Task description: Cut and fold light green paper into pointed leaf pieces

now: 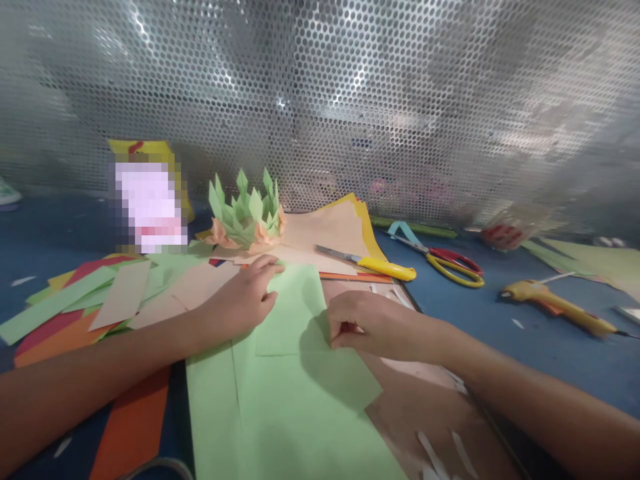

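With the pale green rectangle (295,307) of paper as the clock's centre and twelve toward the perforated metal wall (320,93), the left hand (250,297) lay at about ten, palm down and loosely spread, its fingertips near the rectangle's far edge. The right hand (367,323) was at three, fingers curled toward the thumb at the right edge; whether they pinched the paper, I could not tell. The rectangle lay between the hands, on larger green sheets (300,440) that spread toward six.

At eleven stood a bowl-like folded-paper piece (245,213), with green points above and peach ones around the base; its inside was mostly hidden. A yellow packet (173,157) stood at ten, largely pixelated, its contents unreadable. At two, far off, a clear plastic bag (507,230) showed something red, too blurred to name.

A yellow-handled utility knife (385,267) lay at two, partly over the peach sheets (320,233). Just beyond it were scissors (453,263) with red and yellow handles, a light-blue strip (406,231) arched by their blades. A yellow glue gun (560,307) lay at three. Coloured paper strips (123,290) overlapped at nine.
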A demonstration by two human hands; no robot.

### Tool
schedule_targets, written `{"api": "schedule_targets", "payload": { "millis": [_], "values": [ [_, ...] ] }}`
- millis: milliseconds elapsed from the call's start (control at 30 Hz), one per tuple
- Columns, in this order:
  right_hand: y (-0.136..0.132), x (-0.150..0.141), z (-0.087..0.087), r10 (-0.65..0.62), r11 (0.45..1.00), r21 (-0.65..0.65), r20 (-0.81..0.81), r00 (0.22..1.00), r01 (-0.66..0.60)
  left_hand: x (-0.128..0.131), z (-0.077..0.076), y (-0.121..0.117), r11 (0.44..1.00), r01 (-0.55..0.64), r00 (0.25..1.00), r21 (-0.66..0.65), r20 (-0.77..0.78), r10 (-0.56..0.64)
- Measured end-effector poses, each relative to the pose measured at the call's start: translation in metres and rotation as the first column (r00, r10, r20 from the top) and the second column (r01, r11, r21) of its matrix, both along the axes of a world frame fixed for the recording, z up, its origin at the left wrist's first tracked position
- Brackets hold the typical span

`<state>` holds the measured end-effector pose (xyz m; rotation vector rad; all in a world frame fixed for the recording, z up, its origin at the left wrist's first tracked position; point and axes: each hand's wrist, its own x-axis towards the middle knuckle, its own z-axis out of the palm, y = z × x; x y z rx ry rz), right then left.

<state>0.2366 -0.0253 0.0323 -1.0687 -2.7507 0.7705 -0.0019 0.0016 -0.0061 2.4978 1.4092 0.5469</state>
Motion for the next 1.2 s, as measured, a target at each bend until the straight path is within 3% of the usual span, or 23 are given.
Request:
{"api": "schedule_targets", "payload": {
  "millis": [333, 467, 567, 667, 800, 1067, 1200],
  "values": [
    [-0.004, 0.0, 0.006, 0.124, 0.992, 0.039, -0.031, 0.992, -0.122, 0.001, 0.002, -0.001, 1.0, 0.006, 1.0, 0.012, 0.003, -0.006],
    [0.005, -0.002, 0.0, -0.011, 0.987, 0.159, -0.073, 0.997, 0.023, 0.002, 0.003, -0.002, 0.999, 0.032, 0.999, 0.035, -0.007, -0.032],
    [0.013, -0.004, -0.012, -0.159, 0.934, 0.319, -0.039, 0.987, 0.163, 0.0, 0.0, -0.003, 0.996, 0.069, 0.998, 0.054, -0.008, -0.069],
    [0.019, -0.003, -0.023, -0.256, 0.888, 0.393, -0.011, 0.967, 0.239, 0.0, -0.002, -0.002, 0.993, 0.094, 0.996, 0.068, -0.008, -0.093],
    [0.026, 0.003, -0.028, -0.27, 0.851, 0.465, -0.016, 0.963, 0.247, 0.003, 0.0, -0.004, 0.992, 0.096, 0.995, 0.077, -0.025, -0.095],
    [0.032, 0.005, -0.031, -0.251, 0.843, 0.494, 0.012, 0.968, 0.213, 0.007, 0.004, -0.008, 0.98, 0.128, 0.991, 0.154, -0.046, -0.122],
    [0.038, 0.016, -0.025, -0.274, 0.781, 0.566, -0.07, 0.959, 0.264, 0.0, 0.001, -0.008, 0.967, 0.124, 0.99, 0.224, -0.094, -0.105]
  ]
}}
